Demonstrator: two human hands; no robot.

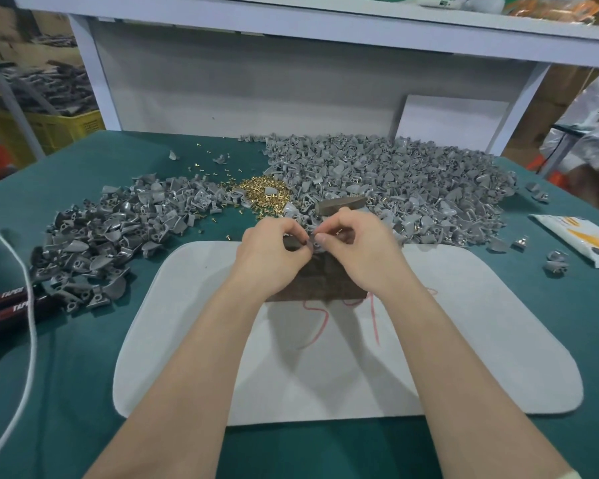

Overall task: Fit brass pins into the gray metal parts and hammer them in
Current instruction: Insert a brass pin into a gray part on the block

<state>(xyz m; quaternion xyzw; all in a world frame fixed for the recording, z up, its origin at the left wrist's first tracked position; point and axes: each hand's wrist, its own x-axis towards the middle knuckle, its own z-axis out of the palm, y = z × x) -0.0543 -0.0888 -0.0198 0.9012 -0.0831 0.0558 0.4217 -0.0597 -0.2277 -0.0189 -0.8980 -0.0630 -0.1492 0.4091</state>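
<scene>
Two hands meet above the dark block (320, 278) on the white pad (464, 340): left hand (270, 250) pinches a gray part (314, 245) steady, right hand (363, 247) pinches at it, probably seating a pin too small to see. Just beyond, hammer (341, 203), brass pins (260, 191) and heaped parts (395, 174) lie within reach.

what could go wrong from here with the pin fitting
1. The left hand and right hand both pinch one tiny gray part over the dark block. It may slip away among the loose brass pins, or a pin may seat crooked.
2. The hammer head rests on the heap of gray parts just behind the right hand. Grabbing it could scatter parts.
</scene>
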